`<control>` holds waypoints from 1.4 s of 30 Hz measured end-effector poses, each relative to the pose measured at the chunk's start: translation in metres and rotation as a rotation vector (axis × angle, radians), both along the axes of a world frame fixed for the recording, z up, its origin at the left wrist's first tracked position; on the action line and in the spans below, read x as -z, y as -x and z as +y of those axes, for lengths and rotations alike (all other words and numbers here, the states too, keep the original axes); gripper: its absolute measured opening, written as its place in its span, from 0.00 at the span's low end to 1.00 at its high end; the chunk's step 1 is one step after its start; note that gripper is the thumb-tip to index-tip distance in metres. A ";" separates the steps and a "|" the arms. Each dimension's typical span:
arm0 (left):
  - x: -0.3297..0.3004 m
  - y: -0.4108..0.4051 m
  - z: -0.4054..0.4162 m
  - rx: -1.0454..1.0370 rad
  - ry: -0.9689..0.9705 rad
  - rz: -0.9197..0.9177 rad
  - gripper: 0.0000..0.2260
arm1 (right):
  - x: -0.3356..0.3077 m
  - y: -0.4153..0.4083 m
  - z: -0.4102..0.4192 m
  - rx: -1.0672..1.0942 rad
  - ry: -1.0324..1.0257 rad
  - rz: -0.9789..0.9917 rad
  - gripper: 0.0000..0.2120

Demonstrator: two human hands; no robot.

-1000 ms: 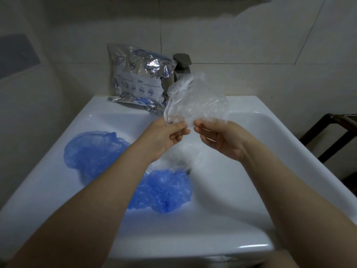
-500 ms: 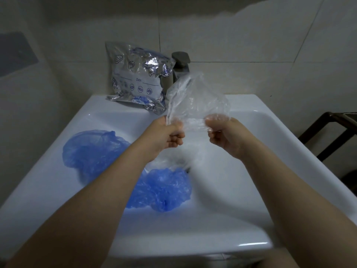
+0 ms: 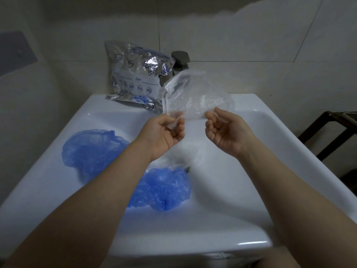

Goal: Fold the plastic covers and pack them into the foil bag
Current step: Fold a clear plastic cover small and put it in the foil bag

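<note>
A clear plastic cover [image 3: 195, 95] is held up over the back half of a white sink [image 3: 251, 190], pinched along its lower edge by both hands. The left hand [image 3: 164, 132] grips the lower left corner, its fingers curled with the film clamped between thumb and forefinger. The right hand [image 3: 226, 130] grips the lower right corner, thumb closed on the film against curled fingers. A gap is seen between the two hands, with the lower edge of the cover stretched across it. The upper edge of the cover stands free, overlapping in view the grey tap [image 3: 180, 60] and the right side of the foil bag [image 3: 137, 78].

The foil bag is leaned against the tiled wall [image 3: 251, 45] on the back ledge of the sink, left of the tap; whether its mouth is open cannot be told. Two blue plastic covers lie in the basin: one blue cover [image 3: 90, 149] on the left slope, a second blue cover [image 3: 164, 188] near the middle, partly hidden by the left forearm. Some further clear film [image 3: 173, 157] lies just behind the second. The right half of the basin is bare white surface. A dark wooden frame [image 3: 332, 128] is seen beyond the sink's right rim.
</note>
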State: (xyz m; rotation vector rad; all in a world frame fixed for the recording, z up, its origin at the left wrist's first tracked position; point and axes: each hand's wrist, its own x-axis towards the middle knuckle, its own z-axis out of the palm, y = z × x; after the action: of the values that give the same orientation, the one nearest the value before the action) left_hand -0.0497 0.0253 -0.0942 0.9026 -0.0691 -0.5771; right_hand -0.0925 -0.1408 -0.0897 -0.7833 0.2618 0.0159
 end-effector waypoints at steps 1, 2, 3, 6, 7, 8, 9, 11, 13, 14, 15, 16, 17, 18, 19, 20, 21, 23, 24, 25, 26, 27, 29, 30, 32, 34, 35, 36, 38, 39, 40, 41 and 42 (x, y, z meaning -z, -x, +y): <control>0.000 -0.001 0.001 -0.004 0.020 0.002 0.10 | -0.001 0.000 -0.001 -0.024 0.009 -0.007 0.08; 0.000 -0.001 0.002 -0.012 0.021 -0.015 0.08 | -0.001 0.000 -0.002 -0.049 0.024 -0.014 0.10; 0.000 -0.001 0.002 -0.022 0.007 -0.045 0.07 | -0.001 0.000 -0.003 -0.065 0.046 -0.023 0.10; 0.002 -0.002 -0.001 -0.049 -0.083 -0.140 0.06 | 0.001 -0.002 -0.002 -0.066 0.128 -0.031 0.08; 0.002 -0.002 -0.002 -0.052 -0.120 -0.163 0.05 | 0.002 -0.002 -0.002 -0.051 0.187 -0.031 0.08; 0.004 -0.003 -0.002 -0.054 -0.160 -0.183 0.04 | 0.002 -0.002 -0.002 -0.030 0.272 -0.035 0.07; 0.005 -0.003 -0.003 -0.054 -0.204 -0.203 0.04 | 0.003 -0.001 -0.004 -0.012 0.372 -0.042 0.07; 0.008 -0.004 -0.003 -0.054 -0.283 -0.246 0.04 | 0.004 -0.001 -0.006 0.012 0.532 -0.056 0.06; 0.011 -0.005 -0.004 -0.060 -0.348 -0.286 0.04 | 0.006 -0.002 -0.007 0.042 0.588 -0.040 0.03; 0.012 -0.006 -0.004 -0.068 -0.378 -0.303 0.05 | 0.006 -0.002 -0.008 0.061 0.593 -0.023 0.01; 0.013 -0.006 -0.005 -0.076 -0.402 -0.313 0.05 | 0.006 -0.002 -0.008 0.075 0.595 -0.012 0.01; 0.014 -0.007 -0.005 -0.082 -0.420 -0.316 0.05 | 0.006 -0.002 -0.008 0.081 0.601 -0.008 0.02; 0.014 -0.007 -0.005 -0.083 -0.432 -0.313 0.06 | 0.006 -0.002 -0.007 0.080 0.608 -0.013 0.02; 0.014 -0.006 -0.005 -0.079 -0.442 -0.310 0.06 | 0.006 -0.002 -0.007 0.078 0.612 -0.020 0.02; 0.013 -0.006 -0.005 -0.070 -0.450 -0.308 0.06 | 0.006 -0.001 -0.007 0.079 0.612 -0.028 0.02; 0.012 -0.005 -0.004 -0.061 -0.456 -0.307 0.06 | 0.005 -0.001 -0.007 0.082 0.608 -0.033 0.02; 0.011 -0.004 -0.004 -0.053 -0.461 -0.304 0.06 | 0.005 -0.001 -0.007 0.087 0.604 -0.034 0.02; 0.009 -0.003 -0.003 -0.042 -0.469 -0.291 0.05 | 0.006 -0.001 -0.008 0.096 0.607 -0.032 0.02; 0.009 -0.003 -0.003 -0.040 -0.472 -0.286 0.05 | 0.006 -0.001 -0.008 0.097 0.615 -0.027 0.02; 0.008 -0.002 -0.002 -0.041 -0.477 -0.283 0.05 | 0.006 -0.002 -0.008 0.098 0.625 -0.022 0.03; 0.007 -0.002 -0.002 -0.043 -0.481 -0.282 0.05 | 0.006 -0.003 -0.008 0.101 0.634 -0.017 0.03; 0.006 -0.002 -0.001 -0.047 -0.486 -0.281 0.05 | 0.006 -0.003 -0.008 0.104 0.636 -0.017 0.03; 0.006 -0.002 0.000 -0.056 -0.503 -0.282 0.06 | 0.007 -0.004 -0.008 0.102 0.641 -0.023 0.03; 0.006 -0.003 0.000 -0.059 -0.515 -0.283 0.05 | 0.007 -0.003 -0.008 0.096 0.652 -0.030 0.03; 0.005 -0.004 0.002 -0.057 -0.539 -0.287 0.04 | 0.007 -0.002 -0.009 0.076 0.663 -0.053 0.03; 0.004 -0.005 0.004 -0.054 -0.506 -0.264 0.06 | 0.005 -0.002 -0.009 0.050 0.623 -0.063 0.05; 0.003 -0.006 0.005 -0.054 -0.460 -0.234 0.08 | 0.004 -0.001 -0.008 0.033 0.580 -0.056 0.07; 0.002 -0.007 0.005 -0.049 -0.406 -0.195 0.10 | 0.002 -0.001 -0.007 0.021 0.518 -0.045 0.09; 0.000 -0.007 0.005 -0.043 -0.295 -0.111 0.13 | -0.001 0.000 -0.005 0.017 0.363 -0.020 0.13; -0.001 -0.006 0.004 -0.042 -0.246 -0.069 0.14 | -0.001 0.000 -0.004 0.022 0.273 -0.003 0.13; 0.000 -0.006 0.004 -0.046 -0.201 -0.028 0.15 | -0.003 0.001 -0.002 0.026 0.188 0.014 0.13; 0.000 -0.006 0.003 -0.051 -0.162 0.007 0.16 | -0.003 0.001 -0.001 0.026 0.122 0.029 0.12; 0.001 -0.005 0.002 -0.057 -0.129 0.028 0.15 | -0.004 0.002 0.000 0.020 0.081 0.039 0.10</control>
State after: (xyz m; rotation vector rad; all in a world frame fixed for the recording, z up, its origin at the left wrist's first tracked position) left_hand -0.0442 0.0275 -0.0953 1.0182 0.0195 -0.5457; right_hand -0.0940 -0.1412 -0.0860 -0.8615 0.3085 0.0020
